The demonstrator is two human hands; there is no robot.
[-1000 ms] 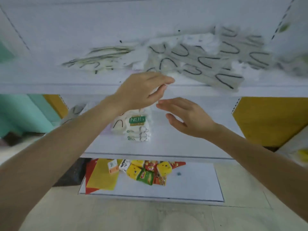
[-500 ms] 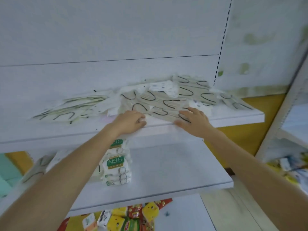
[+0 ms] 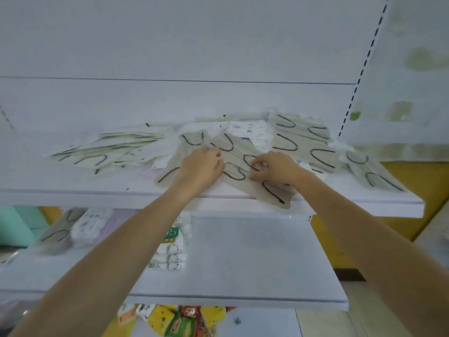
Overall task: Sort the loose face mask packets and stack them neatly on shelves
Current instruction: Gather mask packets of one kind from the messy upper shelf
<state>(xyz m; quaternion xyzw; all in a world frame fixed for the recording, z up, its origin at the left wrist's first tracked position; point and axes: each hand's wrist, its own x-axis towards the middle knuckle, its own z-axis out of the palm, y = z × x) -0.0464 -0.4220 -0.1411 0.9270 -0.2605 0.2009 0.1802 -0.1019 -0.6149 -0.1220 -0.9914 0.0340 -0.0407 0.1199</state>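
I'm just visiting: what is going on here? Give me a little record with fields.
Top shelf: grey mask packets scattered loose
Left hand: rests on the grey mask packets
Right hand: fingers pinch one packet
Middle shelf: N95 stack, more packets beside it
Below: colourful snack packets

You get bright, soft, even light with faint shadows under the upper shelf point(image 3: 73, 182). Your wide lens bends the edges, and everything looks slightly soft, blurrier toward the corners.
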